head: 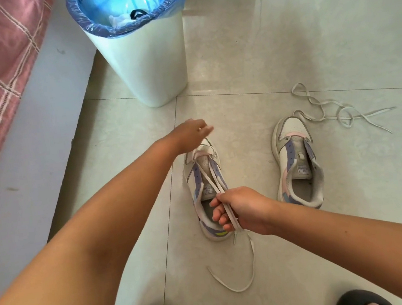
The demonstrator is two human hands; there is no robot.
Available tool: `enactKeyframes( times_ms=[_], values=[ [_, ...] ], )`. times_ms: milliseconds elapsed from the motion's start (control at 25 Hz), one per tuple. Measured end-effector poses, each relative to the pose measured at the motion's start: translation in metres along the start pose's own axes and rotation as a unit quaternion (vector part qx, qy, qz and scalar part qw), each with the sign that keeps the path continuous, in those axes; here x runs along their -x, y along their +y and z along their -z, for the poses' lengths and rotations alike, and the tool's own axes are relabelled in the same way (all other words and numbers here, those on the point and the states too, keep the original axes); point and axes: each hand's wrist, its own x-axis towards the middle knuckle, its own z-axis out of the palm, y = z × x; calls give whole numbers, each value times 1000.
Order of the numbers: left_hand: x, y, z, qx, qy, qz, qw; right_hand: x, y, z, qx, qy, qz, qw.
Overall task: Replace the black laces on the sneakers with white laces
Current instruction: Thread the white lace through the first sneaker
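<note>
A white lace is running from the toe eyelets of the left-hand sneaker back into the right hand, whose fingers are curling around both strands above the heel opening; the loose ends are trailing onto the tiled floor. The left hand is reaching forward over the toe, blurred, so its grip cannot be told. The second sneaker is sitting unlaced nearby, another white lace lying just beyond it, a lined trash bin standing farther off.

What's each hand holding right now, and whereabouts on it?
The right hand grips both strands of the white lace above the left sneaker's heel, free ends trailing below. The left hand holds nothing.
</note>
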Motion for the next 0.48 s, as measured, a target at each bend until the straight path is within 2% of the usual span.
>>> enactKeyframes(
  times_ms=[80,200,240,360,480],
  values=[
    [19,-20,-1,144,24,-5,989,2,0,-1,9,-2,4,1000],
    [54,-34,-24,152,-28,-21,988,4,-2,-4,-9,-8,11,1000],
    [62,-34,-34,158,-25,-18,987,4,-3,-4,-25,-12,14,1000],
    [73,-24,-59,245,35,49,968,6,-7,-7,-76,-30,23,996],
    [80,-13,-88,354,75,150,920,7,-7,-10,-116,-35,33,992]
  ],
)
